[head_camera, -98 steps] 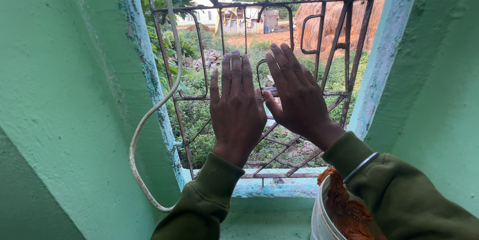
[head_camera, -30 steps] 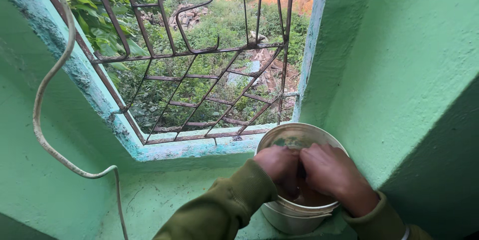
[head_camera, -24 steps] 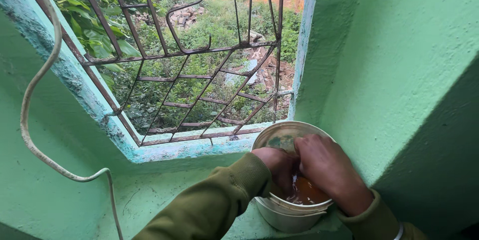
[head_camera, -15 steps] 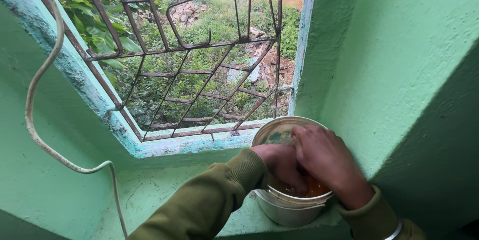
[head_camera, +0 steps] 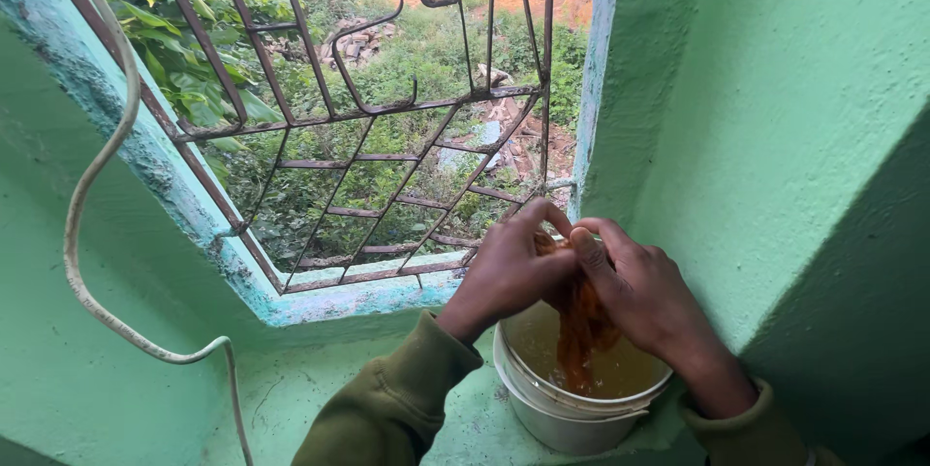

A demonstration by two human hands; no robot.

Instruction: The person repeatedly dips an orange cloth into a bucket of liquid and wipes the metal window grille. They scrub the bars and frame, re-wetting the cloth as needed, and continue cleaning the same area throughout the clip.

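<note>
A: Head view, entry one. What do the hands hold?

B: Left hand (head_camera: 509,272) and right hand (head_camera: 635,292) are both closed around one wet orange-brown cloth (head_camera: 581,326), fingers curled tight at its top end, knuckles nearly touching. The cloth hangs straight down between the hands, and its lower end reaches the liquid.

A: Containers, labels?

B: One white bucket (head_camera: 572,418) directly beneath the hands, round, plain wall, no label visible. It holds cloudy yellowish water (head_camera: 630,369). It stands on the green sill (head_camera: 291,398), below the wrists.

A: Surroundings?

B: Beyond the fingertips, a rusty metal window grille (head_camera: 387,137) with diagonal bars; greenery and rubble outside it. The window frame (head_camera: 320,296), pale blue and chipped, runs just ahead of the left hand. A white cable (head_camera: 92,185) loops down the wall well to the left of the left hand, then drops along the sill.

A: Obstructions, free room?

B: The green wall (head_camera: 775,137) stands close on the right hand's side, and its corner edge is just beyond the fingertips. The bucket sits tight into that corner. Open sill lies to the left of the left forearm's olive sleeve (head_camera: 397,408), up to the cable. The right wrist has an olive cuff (head_camera: 751,432) at the picture's bottom edge.
</note>
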